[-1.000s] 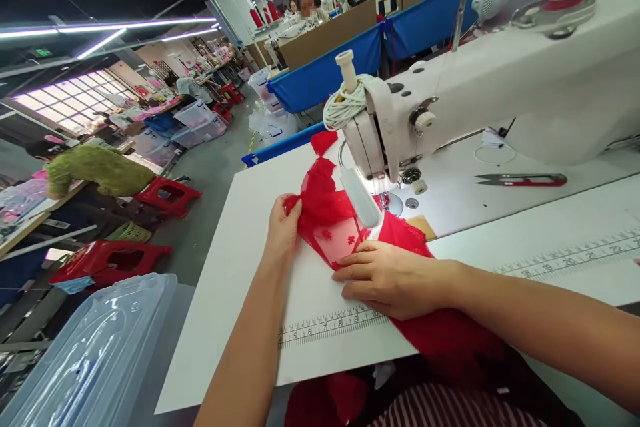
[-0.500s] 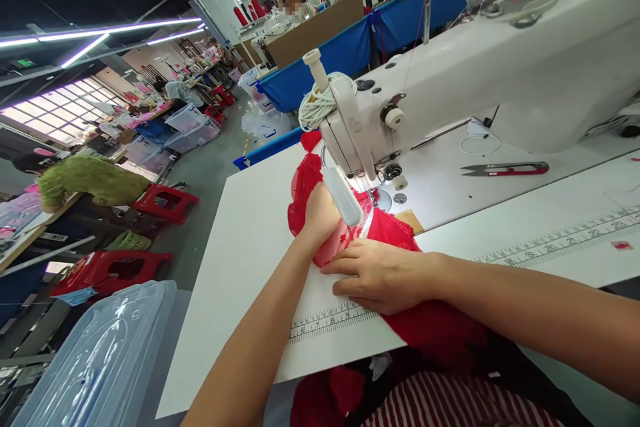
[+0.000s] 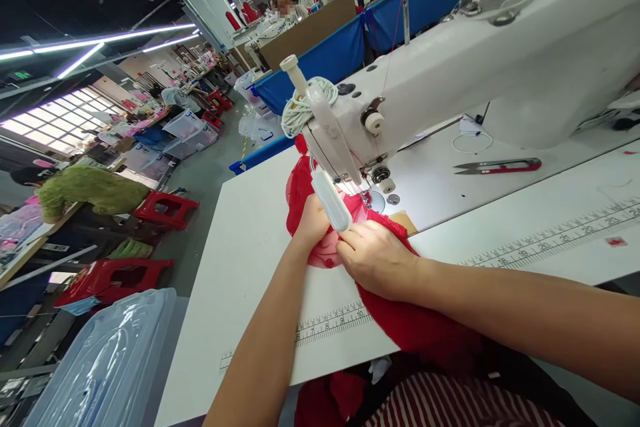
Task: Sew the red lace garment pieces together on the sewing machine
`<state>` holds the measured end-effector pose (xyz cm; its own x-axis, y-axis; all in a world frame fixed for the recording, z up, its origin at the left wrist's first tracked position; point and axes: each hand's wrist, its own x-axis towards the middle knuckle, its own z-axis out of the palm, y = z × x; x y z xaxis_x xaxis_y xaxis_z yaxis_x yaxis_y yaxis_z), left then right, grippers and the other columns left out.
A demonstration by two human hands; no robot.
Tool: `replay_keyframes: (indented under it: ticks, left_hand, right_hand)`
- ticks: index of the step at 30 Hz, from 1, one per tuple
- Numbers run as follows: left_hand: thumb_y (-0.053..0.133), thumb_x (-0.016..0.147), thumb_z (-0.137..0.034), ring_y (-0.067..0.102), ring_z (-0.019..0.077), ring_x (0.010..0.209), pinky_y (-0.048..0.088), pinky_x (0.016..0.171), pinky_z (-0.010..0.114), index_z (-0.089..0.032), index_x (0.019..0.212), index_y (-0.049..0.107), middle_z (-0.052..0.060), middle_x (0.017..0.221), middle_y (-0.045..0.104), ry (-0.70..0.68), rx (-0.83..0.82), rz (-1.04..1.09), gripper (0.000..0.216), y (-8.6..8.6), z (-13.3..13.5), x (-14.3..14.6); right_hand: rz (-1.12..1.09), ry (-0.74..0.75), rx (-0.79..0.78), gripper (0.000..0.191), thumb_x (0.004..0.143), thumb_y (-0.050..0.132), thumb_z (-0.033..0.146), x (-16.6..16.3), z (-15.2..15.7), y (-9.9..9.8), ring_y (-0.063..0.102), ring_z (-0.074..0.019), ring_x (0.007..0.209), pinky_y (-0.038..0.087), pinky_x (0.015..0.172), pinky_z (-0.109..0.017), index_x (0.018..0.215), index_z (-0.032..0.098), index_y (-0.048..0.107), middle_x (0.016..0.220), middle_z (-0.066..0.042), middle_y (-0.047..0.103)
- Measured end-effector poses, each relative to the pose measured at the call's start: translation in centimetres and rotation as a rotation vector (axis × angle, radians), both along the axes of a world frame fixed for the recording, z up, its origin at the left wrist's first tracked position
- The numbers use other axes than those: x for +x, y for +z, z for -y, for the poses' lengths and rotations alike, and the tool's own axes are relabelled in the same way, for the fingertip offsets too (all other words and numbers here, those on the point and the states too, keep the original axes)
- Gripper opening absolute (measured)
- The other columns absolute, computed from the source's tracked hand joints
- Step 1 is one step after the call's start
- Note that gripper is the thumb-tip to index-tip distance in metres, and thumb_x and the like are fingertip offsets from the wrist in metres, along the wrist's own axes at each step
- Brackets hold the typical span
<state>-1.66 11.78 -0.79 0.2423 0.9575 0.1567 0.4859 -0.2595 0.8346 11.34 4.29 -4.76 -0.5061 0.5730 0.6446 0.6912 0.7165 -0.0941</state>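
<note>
Red fabric (image 3: 324, 255), sheer at the left part, sits mid-frame on the white desk (image 3: 250, 247), its upper edge running in by the presser foot (image 3: 367, 200) of the sewing machine (image 3: 450, 73); the rest drops off the desk edge at bottom centre. Left hand (image 3: 314, 220) lies on the sheer part, fingertips behind a pale plastic piece (image 3: 331, 200), so can't tell if it grips. Right hand (image 3: 377, 259) has fingers curled over the fabric just below the foot; pinch or press, can't tell. Progress: looks mid-seam, or lining up for one. Fabric is at the foot, finished stitching too small to make out, so share done is unclear. Left, probably: the remaining edge, then trimming; thread snips (image 3: 497, 166) lie unused, right of centre.
</note>
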Motion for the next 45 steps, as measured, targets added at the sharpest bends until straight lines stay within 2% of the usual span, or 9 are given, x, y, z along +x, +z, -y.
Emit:
replay_keyframes:
  ticks: [7, 15, 21, 25, 34, 37, 41, 43, 45]
  left_hand:
    - [0.067, 0.077, -0.035, 0.043, 0.013, 0.062, 0.04, 0.056, 0.025, -0.019, 0.056, 0.045, -0.003, 0.06, 0.044, -0.059, -0.026, -0.03, 0.034, 0.4, 0.4, -0.4]
    - [0.066, 0.076, -0.037, 0.043, 0.0138, 0.063, 0.039, 0.058, 0.026, -0.02, 0.056, 0.04, -0.002, 0.059, 0.043, -0.08, -0.029, -0.055, 0.037, 1.1, 0.9, 0.2]
    - [0.066, 0.072, -0.03, 0.04, 0.0126, 0.062, 0.036, 0.056, 0.025, -0.018, 0.055, 0.042, -0.002, 0.06, 0.044, -0.077, -0.04, -0.102, 0.032, 1.4, 1.2, 0.1]
    - [0.067, 0.069, -0.027, 0.045, 0.0135, 0.064, 0.038, 0.058, 0.025, -0.018, 0.057, 0.045, -0.002, 0.061, 0.048, -0.103, -0.057, -0.132, 0.027, 1.5, 1.2, -0.1]
    - [0.059, 0.076, -0.026, 0.047, 0.0141, 0.066, 0.041, 0.065, 0.027, -0.019, 0.063, 0.045, -0.003, 0.063, 0.046, -0.154, -0.067, -0.242, 0.021, 1.3, 1.3, -0.6]
    - [0.055, 0.077, -0.017, 0.054, 0.0182, 0.076, 0.044, 0.074, 0.03, -0.019, 0.066, 0.048, -0.001, 0.069, 0.051, -0.08, 0.049, -0.467, 0.014, 1.3, 1.2, -0.8]
    - [0.049, 0.08, -0.012, 0.056, 0.0265, 0.093, 0.043, 0.082, 0.038, -0.019, 0.085, 0.056, 0.007, 0.089, 0.059, 0.248, 0.224, -0.657, 0.011, 1.8, 1.4, -0.9]
    - [0.048, 0.084, -0.016, 0.059, 0.0251, 0.088, 0.046, 0.079, 0.037, -0.02, 0.097, 0.057, 0.007, 0.094, 0.062, 0.228, 0.127, -0.663, 0.017, 2.1, 1.7, -1.1]
    - [0.047, 0.087, -0.021, 0.062, 0.0243, 0.083, 0.048, 0.076, 0.037, -0.022, 0.103, 0.058, 0.006, 0.095, 0.064, 0.124, -0.019, -0.712, 0.019, 2.1, 1.7, -1.4]
  right_hand:
    - [0.026, 0.046, 0.014, 0.026, 0.075, 0.04, -0.003, 0.1, 0.1, -0.2, 0.04, -0.016, 0.059, 0.025, 0.056, -0.032, 0.064, 0.017, 0.051, 0.063, -0.003, 0.052]
    - [0.017, 0.073, 0.029, 0.027, 0.073, 0.04, -0.004, 0.0, 0.1, -0.3, 0.039, -0.0158, 0.057, 0.025, 0.053, -0.031, 0.061, 0.018, 0.05, 0.06, -0.002, 0.051]
    - [0.0, 0.086, 0.04, 0.028, 0.072, 0.039, -0.005, 0.0, 0.1, -0.5, 0.04, -0.0161, 0.056, 0.026, 0.052, -0.031, 0.06, 0.018, 0.049, 0.06, -0.002, 0.05]
    - [-0.015, 0.088, 0.064, 0.029, 0.071, 0.039, -0.006, -0.1, 0.2, -0.5, 0.04, -0.0155, 0.054, 0.026, 0.051, -0.031, 0.059, 0.019, 0.048, 0.059, -0.002, 0.049]
    - [-0.045, 0.077, 0.099, 0.03, 0.073, 0.037, -0.006, -0.2, 0.4, -0.3, 0.04, -0.0163, 0.055, 0.027, 0.051, -0.031, 0.061, 0.018, 0.05, 0.059, -0.002, 0.049]
    - [-0.042, 0.087, 0.077, 0.03, 0.072, 0.037, -0.007, -0.1, 0.4, -0.1, 0.04, -0.0161, 0.054, 0.027, 0.051, -0.031, 0.06, 0.018, 0.051, 0.059, -0.002, 0.05]
    - [-0.008, 0.142, 0.006, 0.03, 0.075, 0.038, -0.006, 0.1, 0.6, 0.3, 0.04, -0.0154, 0.057, 0.028, 0.052, -0.032, 0.062, 0.017, 0.052, 0.062, -0.002, 0.051]
    - [0.018, 0.226, 0.01, 0.029, 0.079, 0.04, -0.004, 0.3, 0.7, 0.6, 0.04, -0.0148, 0.058, 0.03, 0.054, -0.031, 0.063, 0.017, 0.051, 0.063, -0.001, 0.051]
    - [0.05, 0.33, 0.043, 0.028, 0.082, 0.042, -0.002, 0.4, 0.9, 1.0, 0.039, -0.0138, 0.058, 0.029, 0.055, -0.031, 0.064, 0.017, 0.051, 0.063, 0.0, 0.051]
